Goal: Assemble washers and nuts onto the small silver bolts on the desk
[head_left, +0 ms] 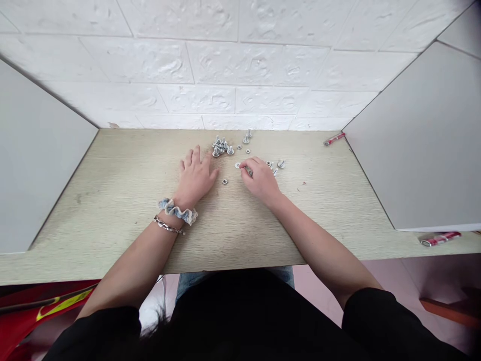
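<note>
My left hand (196, 174) lies on the tabletop with its fingers spread, holding nothing, just left of a pile of silver bolts (221, 145). The fingers of my right hand (259, 179) are curled in a pinch, thumb and forefinger at the edge of a flat round washer (237, 165). Something metallic shows partly inside the curl of that hand; its kind is hidden. Between the two hands lies a hex nut (224, 181). Two more small nuts, one of them a nut (248, 151), sit beyond the right hand. To its right is a bolt with a washer (281, 164), beside other small hardware.
A white brick-patterned wall (218, 65) closes off the back of the wooden tabletop (124, 200). Grey panels stand at the left (41, 160) and right (417, 145). One red battery-like cylinder (334, 139) lies by the right panel, another cylinder (440, 238) near the front edge.
</note>
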Motion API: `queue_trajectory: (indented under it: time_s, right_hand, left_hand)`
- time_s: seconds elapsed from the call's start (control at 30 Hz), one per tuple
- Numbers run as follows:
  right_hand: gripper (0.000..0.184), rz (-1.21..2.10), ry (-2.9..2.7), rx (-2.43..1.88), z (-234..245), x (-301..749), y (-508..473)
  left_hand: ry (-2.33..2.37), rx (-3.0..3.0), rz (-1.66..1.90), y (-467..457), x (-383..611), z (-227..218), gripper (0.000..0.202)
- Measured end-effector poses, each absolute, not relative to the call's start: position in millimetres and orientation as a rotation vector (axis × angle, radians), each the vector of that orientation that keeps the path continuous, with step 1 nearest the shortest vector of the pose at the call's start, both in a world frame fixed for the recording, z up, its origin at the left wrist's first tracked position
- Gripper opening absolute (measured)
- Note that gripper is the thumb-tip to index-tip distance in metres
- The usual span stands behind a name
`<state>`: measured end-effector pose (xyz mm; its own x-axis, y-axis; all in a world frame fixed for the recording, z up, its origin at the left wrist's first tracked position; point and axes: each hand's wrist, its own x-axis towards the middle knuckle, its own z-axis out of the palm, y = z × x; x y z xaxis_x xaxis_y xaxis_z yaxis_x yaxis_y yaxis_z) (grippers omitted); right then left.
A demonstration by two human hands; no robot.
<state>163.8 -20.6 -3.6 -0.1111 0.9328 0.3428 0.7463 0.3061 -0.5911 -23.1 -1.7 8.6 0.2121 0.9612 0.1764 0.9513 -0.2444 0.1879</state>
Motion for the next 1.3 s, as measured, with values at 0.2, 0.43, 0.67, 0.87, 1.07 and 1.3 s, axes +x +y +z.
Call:
queue_trajectory:
  time_s: [0.2, 0.43, 0.67, 0.87, 1.07, 1.3]
  right_hand:
    - [0.017, 0.379, -1.920, -1.496, -3, 162, -21]
    - [0.018, 0.407, -1.947, -1.513, -2, 162, -21]
    - [0.016, 0.371, -1.937, -1.370, -7, 161, -21]
    - [0.018, 0.333, -1.972, -1.189, -4, 158, -25]
    - [0.020, 0.356, -2.050, -1.171, -5, 156, -26]
    - [0.021, 0.372, -2.038, -1.165, -4, 157, -26]
  left_hand:
    - [1.880, 2.482, 0.245, 4, -28, 2, 0.046]
    - [1.846, 2.503, 0.161, 7, -32, 14, 0.040]
    - [1.546, 2.467, 0.464, 1, -16, 8, 0.027]
    - [1.369, 2.265, 0.742, -2, -8, 4, 0.021]
    - [1.307, 2.021, 0.868, -2, -5, 5, 0.018]
    - [1.128, 1.492, 0.997, -4, 2, 5, 0.021]
